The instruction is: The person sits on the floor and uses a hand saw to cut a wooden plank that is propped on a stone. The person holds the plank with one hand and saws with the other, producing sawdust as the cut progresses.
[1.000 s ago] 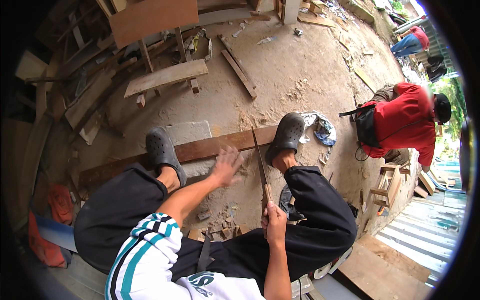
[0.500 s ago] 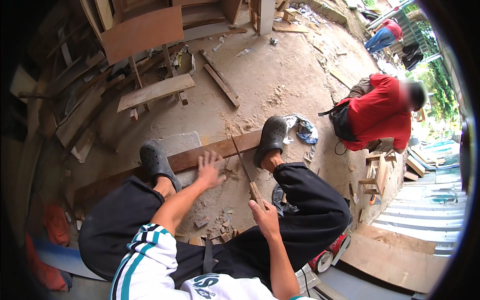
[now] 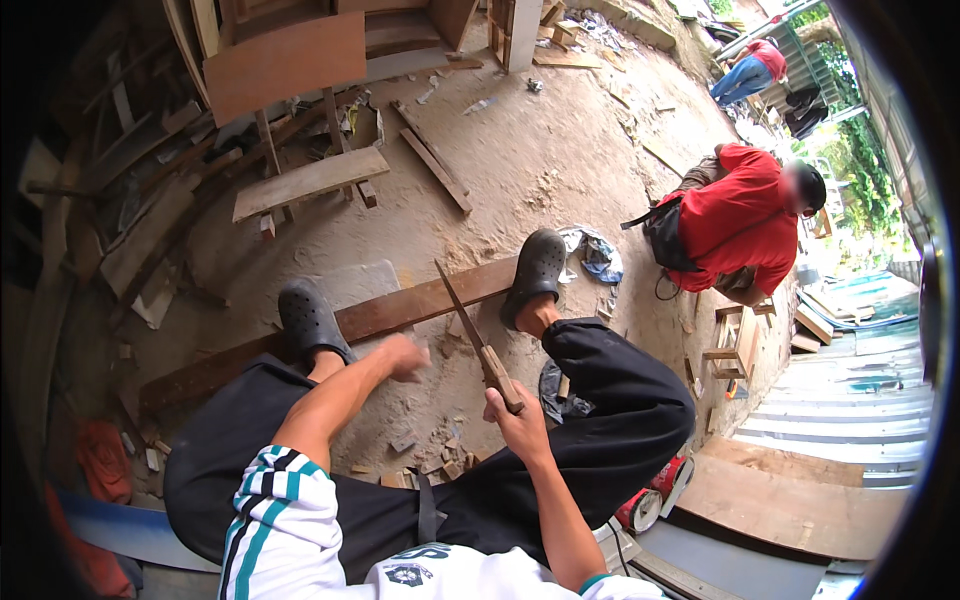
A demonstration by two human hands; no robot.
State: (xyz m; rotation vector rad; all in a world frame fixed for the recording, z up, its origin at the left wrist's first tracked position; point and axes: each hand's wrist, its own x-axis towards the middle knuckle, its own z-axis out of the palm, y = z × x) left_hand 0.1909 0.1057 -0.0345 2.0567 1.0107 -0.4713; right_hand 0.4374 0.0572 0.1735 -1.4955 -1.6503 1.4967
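My right hand (image 3: 523, 425) grips the wooden handle of a handsaw (image 3: 464, 316) with a narrow, tapering blade. Its blade points up and to the left, its tip over the far edge of a long brown board (image 3: 400, 308). That board lies slantwise on the ground, with my feet in dark clogs (image 3: 312, 318) resting on it. Near the board's close edge is my left hand (image 3: 403, 357), smeared by motion, with nothing visible in it. From this view I cannot tell whether the blade touches the wood.
Wood offcuts (image 3: 450, 455) lie between my legs. A plank on supports (image 3: 312, 184) stands ahead left, before a wooden cabinet (image 3: 400, 40). To the right a person in red (image 3: 735, 215) bends near a small wooden frame (image 3: 737, 345). Corrugated sheets (image 3: 840, 420) lie far right.
My left hand has drawn back slightly toward me and left, its spread fingers now blurred. The handsaw has tilted further left in my right hand. The person in red has leaned lower.
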